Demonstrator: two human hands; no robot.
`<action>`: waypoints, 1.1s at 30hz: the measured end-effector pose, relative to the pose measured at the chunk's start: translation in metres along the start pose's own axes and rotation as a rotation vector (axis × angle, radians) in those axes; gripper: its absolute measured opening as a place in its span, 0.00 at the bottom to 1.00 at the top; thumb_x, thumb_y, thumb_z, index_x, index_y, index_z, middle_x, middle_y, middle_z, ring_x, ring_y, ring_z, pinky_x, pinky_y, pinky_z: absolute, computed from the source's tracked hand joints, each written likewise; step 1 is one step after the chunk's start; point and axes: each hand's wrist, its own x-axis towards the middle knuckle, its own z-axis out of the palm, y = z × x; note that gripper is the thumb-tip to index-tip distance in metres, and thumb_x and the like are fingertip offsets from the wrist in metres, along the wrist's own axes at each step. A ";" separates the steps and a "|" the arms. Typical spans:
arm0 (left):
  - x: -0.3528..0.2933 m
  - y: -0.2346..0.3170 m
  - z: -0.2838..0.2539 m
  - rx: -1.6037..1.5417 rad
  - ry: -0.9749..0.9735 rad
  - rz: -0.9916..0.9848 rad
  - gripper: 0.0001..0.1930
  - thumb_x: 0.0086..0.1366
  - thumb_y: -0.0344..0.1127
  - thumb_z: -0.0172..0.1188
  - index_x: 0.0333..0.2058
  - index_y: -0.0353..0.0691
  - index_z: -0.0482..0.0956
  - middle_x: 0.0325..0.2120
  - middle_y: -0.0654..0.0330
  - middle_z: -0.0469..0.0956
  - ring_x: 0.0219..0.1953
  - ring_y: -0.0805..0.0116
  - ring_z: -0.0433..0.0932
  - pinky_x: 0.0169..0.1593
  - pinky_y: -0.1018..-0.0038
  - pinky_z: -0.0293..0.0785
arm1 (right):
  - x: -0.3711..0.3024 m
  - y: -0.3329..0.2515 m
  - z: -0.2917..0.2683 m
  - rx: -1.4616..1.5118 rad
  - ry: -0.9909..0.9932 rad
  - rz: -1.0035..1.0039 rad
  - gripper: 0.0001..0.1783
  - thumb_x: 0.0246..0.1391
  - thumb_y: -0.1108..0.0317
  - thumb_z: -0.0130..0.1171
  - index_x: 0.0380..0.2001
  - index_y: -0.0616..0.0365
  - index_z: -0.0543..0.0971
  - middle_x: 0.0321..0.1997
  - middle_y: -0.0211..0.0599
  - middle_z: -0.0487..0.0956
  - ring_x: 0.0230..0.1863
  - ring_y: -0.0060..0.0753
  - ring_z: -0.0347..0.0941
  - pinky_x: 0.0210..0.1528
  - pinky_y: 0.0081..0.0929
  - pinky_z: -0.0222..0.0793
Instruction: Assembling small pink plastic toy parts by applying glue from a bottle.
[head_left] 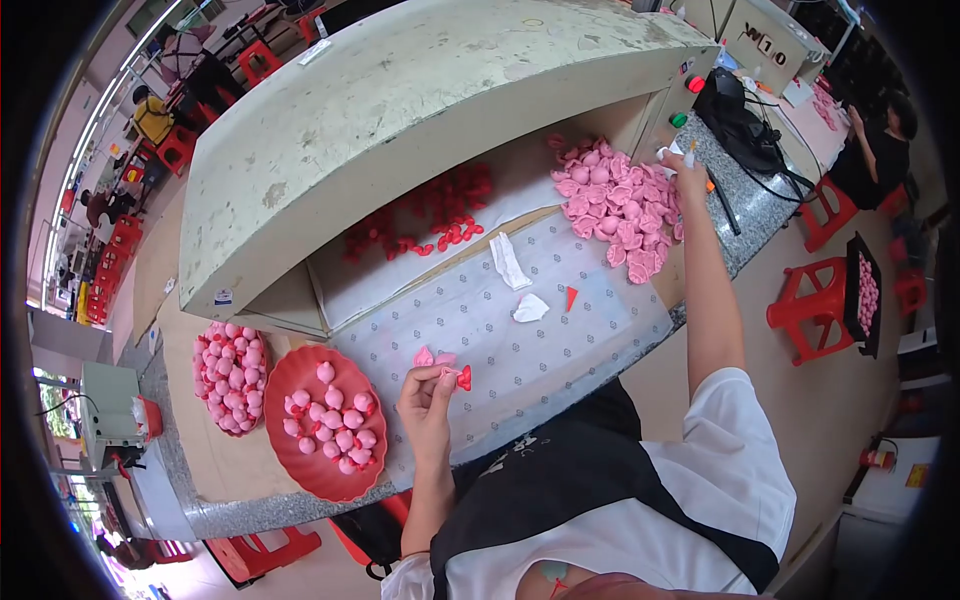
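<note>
My left hand [428, 398] is closed, pinching a small pink piece [441, 360] with a red part [464, 377] at its side, above the patterned sheet. At the far right, my right hand [688, 176] reaches past the pink pile and grips a small whitish bottle [690, 157] with a narrow tip; its fingers partly cover it. Beside that arm lies a heap of pink petal-like pieces [620, 205]. Left of my left hand, a red scalloped plate [288, 440] carries several round pink pieces with red bits.
A large pale-green hooded box [400, 130] spans the bench, with red pieces [455, 235] under it. White paper scraps [508, 262] and a red triangle [571, 298] lie on the sheet [440, 345]. A second full plate [232, 378] stands left. A black bag [740, 125] rests right.
</note>
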 end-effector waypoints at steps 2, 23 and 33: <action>0.003 -0.001 0.000 -0.043 -0.002 0.001 0.05 0.52 0.24 0.54 0.29 0.35 0.69 0.27 0.62 0.73 0.29 0.78 0.70 0.35 0.83 0.64 | 0.007 0.007 -0.002 -0.068 0.033 0.010 0.15 0.36 0.63 0.60 0.27 0.62 0.75 0.23 0.31 0.75 0.16 0.15 0.61 0.16 0.14 0.51; -0.004 -0.015 0.018 0.061 -0.141 0.128 0.06 0.52 0.24 0.54 0.30 0.33 0.71 0.27 0.61 0.71 0.30 0.77 0.71 0.36 0.82 0.66 | -0.321 -0.081 0.075 0.028 -1.063 -0.107 0.17 0.36 0.73 0.60 0.34 0.62 0.72 0.29 0.28 0.73 0.27 0.15 0.64 0.31 0.14 0.61; -0.018 -0.007 0.010 0.379 -0.155 0.303 0.04 0.50 0.22 0.55 0.26 0.33 0.72 0.25 0.59 0.71 0.28 0.74 0.69 0.34 0.82 0.65 | -0.336 -0.079 0.082 0.097 -1.076 -0.071 0.12 0.39 0.72 0.59 0.31 0.62 0.73 0.25 0.29 0.72 0.26 0.18 0.66 0.31 0.16 0.62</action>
